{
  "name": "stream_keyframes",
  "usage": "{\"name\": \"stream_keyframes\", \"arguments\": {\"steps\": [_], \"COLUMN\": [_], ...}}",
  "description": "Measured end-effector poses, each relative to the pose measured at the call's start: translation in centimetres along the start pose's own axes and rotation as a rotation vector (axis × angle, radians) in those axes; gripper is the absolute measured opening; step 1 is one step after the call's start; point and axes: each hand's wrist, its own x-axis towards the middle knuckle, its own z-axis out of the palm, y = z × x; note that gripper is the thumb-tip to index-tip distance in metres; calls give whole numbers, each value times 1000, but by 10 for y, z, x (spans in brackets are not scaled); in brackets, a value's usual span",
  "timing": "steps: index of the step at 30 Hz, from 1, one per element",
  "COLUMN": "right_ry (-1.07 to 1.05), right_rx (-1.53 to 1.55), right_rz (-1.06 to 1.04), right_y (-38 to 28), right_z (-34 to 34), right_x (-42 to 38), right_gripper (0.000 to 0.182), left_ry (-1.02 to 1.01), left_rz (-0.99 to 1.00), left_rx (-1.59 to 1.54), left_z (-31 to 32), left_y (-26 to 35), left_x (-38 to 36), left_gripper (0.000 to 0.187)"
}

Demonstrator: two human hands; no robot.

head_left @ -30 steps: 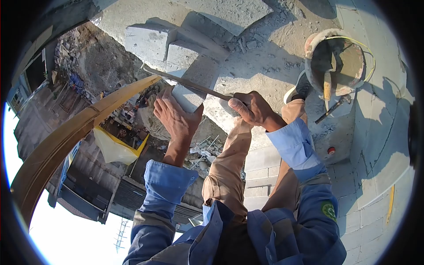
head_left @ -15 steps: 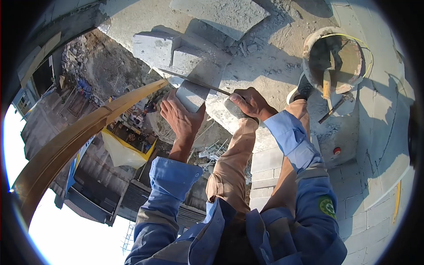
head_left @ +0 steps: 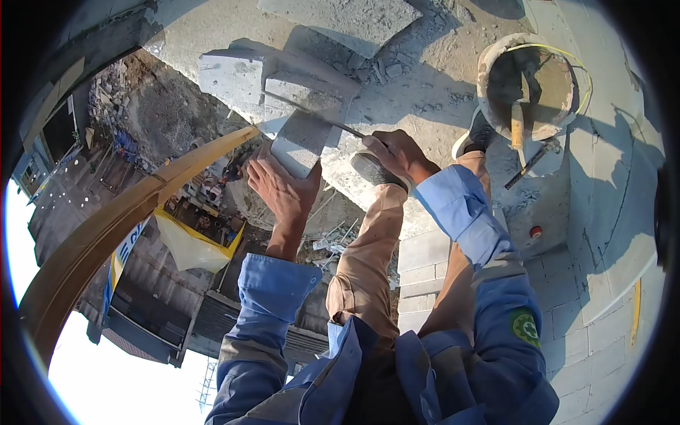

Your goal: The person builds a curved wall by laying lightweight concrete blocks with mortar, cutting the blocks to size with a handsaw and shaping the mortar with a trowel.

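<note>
My left hand (head_left: 280, 188) holds the near end of a small grey block (head_left: 301, 142), thumb on one side and fingers on the other. My right hand (head_left: 402, 157) is closed round the near end of a long thin metal tool (head_left: 316, 115), whose handle is hidden in the fist. The tool lies across the block and reaches to the left over a second grey block (head_left: 294, 92). A larger pale block (head_left: 230, 78) sits just beyond, at the upper left.
A round bucket (head_left: 489, 85) holds a wooden-handled tool (head_left: 517, 127). Another tool (head_left: 528, 166) lies beside it. A grey slab (head_left: 347, 21) lies at the top. A curved wooden pole (head_left: 134, 205) crosses the left side, above a deep drop. My shoes stand on the ledge.
The tool has slid a little to the left across the block, with my right hand moving along. The whole view has shifted slightly, and the blocks appear lower-left to upper-left as before.
</note>
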Motion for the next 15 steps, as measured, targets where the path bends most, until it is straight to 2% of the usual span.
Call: {"name": "stream_keyframes", "arguments": {"steps": [1, 3, 5, 7, 9, 11, 13, 15], "right_ry": [-97, -97, -71, -81, -104, -81, -13, -142], "right_rx": [-3, -126, -135, -125, -65, -120, -143, -163], "right_rz": [194, 156, -28, -74, 81, 89, -45, -105], "right_y": [-9, -6, -21, 6, 2, -13, -27, -24], "right_z": [-23, -25, -15, 6, -13, -17, -14, -5], "right_x": [7, 15, -4, -7, 17, 22, 9, -6], "right_gripper": [71, 68, 69, 67, 66, 67, 68, 76], "left_ry": [72, 70, 67, 67, 63, 41, 78, 70], "left_rz": [73, 74, 101, 83, 66, 61, 73, 74], "left_rx": [-23, -51, -28, -89, -73, -84, -91, -88], "left_z": [-3, -5, -1, -2, 0, -4, -1, 2], "left_y": [1, 1, 1, -1, 1, 1, -1, -1], "left_x": [2, 5, 3, 2, 4, 5, 8, 3], "left_gripper": [90, 89, 88, 90, 90, 89, 90, 90]}}
